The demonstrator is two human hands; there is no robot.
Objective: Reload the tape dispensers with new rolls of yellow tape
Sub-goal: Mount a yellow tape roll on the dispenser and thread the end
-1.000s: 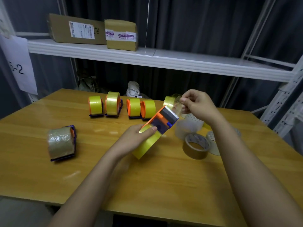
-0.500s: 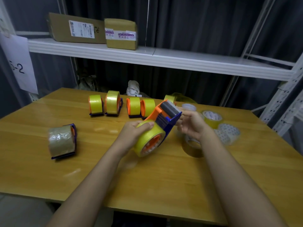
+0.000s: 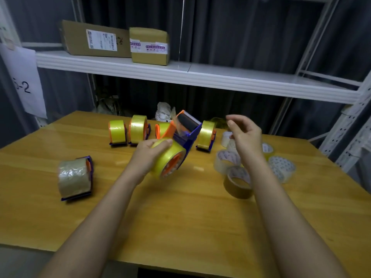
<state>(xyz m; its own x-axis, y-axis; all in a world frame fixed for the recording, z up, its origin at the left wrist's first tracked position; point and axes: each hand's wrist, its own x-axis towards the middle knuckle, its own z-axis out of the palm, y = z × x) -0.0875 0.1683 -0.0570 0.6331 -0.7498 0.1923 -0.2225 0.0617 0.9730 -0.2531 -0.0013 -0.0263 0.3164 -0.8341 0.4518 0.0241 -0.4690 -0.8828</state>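
Left hand: the left hand (image 3: pixel 149 152) grips the roll of yellow tape (image 3: pixel 167 157) seated in an orange and blue plastic tape dispenser (image 3: pixel 181 133), fingers curled over the roll's top, holding it tilted above the wooden table (image 3: pixel 180 217).
Dispenser in hand: its toothed cutter and dark roller point up and away; a strip of clear tape lies across the head.
Right hand: the right hand (image 3: pixel 244 137) is raised beside the dispenser's head, apart from it, fingers loosely curled and holding nothing.
Loaded dispensers: four more dispensers with yellow rolls (image 3: pixel 138 131) stand in a row at the table's far side, one partly hidden behind the held one.
Left of table: a blue dispenser with a crinkled clear roll (image 3: pixel 75 177) lies apart.
Right of table: loose clear and brown tape rolls (image 3: pixel 237 183) are clustered under the right forearm.
Shelf: two cardboard boxes (image 3: pixel 148 46) rest on the white metal shelf (image 3: pixel 220 79).
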